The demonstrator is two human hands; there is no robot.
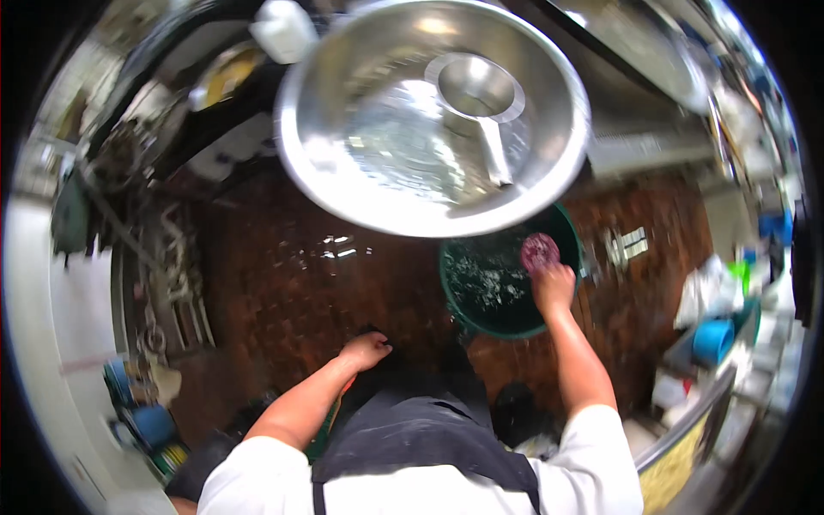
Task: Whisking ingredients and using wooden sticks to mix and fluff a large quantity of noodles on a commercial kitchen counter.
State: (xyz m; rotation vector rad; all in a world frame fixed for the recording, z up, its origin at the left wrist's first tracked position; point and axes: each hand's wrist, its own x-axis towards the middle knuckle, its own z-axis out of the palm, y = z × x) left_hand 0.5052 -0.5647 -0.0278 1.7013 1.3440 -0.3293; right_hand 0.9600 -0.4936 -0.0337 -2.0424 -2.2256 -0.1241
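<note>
My right hand (553,288) grips a pink plastic scoop or dipper (539,251), held over the right part of a round dark-green tub (445,273). Rippled water fills the tub's middle and catches the light. Over by my lap, my left hand (365,351) hangs with curled fingers, and its palm is hidden. Ahead of me stands a large stainless steel bowl (309,174) with water in it, its near rim covering the tub's far edge. Inside the bowl, towards the right, rests a metal dipper (476,87) with its handle pointing to me.
A wet reddish-brown floor (290,277) surrounds the tub. Behind the bowl's left rim stands a white plastic container (283,32). On the right, a blue container (712,341) and a white plastic bag (707,293) crowd a shelf. Blurred metal equipment (183,277) lines the left.
</note>
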